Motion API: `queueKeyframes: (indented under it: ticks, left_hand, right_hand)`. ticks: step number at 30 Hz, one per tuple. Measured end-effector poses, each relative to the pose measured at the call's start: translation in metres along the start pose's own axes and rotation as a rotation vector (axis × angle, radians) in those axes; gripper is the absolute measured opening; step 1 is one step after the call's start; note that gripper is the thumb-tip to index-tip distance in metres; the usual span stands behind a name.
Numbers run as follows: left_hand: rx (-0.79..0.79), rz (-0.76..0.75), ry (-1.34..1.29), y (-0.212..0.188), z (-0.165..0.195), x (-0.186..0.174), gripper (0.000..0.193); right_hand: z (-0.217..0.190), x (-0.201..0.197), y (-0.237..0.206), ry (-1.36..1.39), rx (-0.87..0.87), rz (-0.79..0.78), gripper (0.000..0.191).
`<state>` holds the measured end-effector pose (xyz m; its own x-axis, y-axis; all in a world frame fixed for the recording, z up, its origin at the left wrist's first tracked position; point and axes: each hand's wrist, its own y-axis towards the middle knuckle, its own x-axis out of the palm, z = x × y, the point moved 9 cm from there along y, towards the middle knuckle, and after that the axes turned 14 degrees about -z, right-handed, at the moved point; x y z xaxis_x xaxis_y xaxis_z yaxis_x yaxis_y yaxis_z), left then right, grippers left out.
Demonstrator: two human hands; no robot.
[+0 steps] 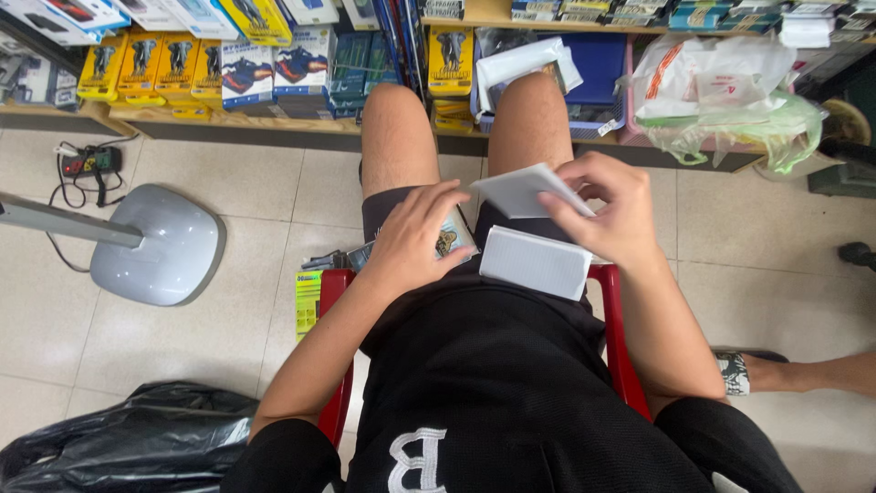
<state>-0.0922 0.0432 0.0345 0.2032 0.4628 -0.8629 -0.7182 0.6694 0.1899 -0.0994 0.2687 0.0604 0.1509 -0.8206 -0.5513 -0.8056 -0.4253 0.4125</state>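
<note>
White card [516,192] in right hand [613,217]
</note>
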Motion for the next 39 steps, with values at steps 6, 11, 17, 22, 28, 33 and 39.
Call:
queueKeyframes:
  ticks: [6, 11, 17, 22, 28, 33, 39]
  left_hand:
    - [-0.170, -0.194, 0.257, -0.016, -0.026, 0.050, 0.084]
    - [-0.240, -0.166, 0.190, -0.018, -0.033, 0.048, 0.087]
    - [0.009, 0.102, 0.022, -0.024, -0.001, 0.016, 0.093]
    - [0.115, 0.250, 0.024, -0.033, 0.002, 0.004, 0.097]
    - [0.274, 0.386, 0.007, -0.045, 0.002, 0.001, 0.074]
    - [0.186, 0.320, 0.072, -0.041, -0.003, 0.007, 0.079]
    - [0.170, 0.303, 0.070, -0.039, -0.002, 0.003, 0.088]
  right_hand:
    - [0.072, 0.030, -0.038, 0.233, 0.109, 0.059, 0.018]
    - [0.081, 0.051, -0.053, 0.227, 0.160, 0.139, 0.024]
    - [0.015, 0.040, -0.064, -0.063, -0.372, 0.318, 0.040]
    - [-0.025, 0.041, -0.068, 0.024, -0.637, 0.362, 0.043]
    - [-0.053, 0.046, -0.066, -0.019, -0.794, 0.297, 0.036]
    - [-0.031, 0.032, -0.062, -0.040, -0.471, 0.429, 0.034]
    - [-0.036, 0.043, -0.056, -0.140, -0.472, 0.156, 0.031]
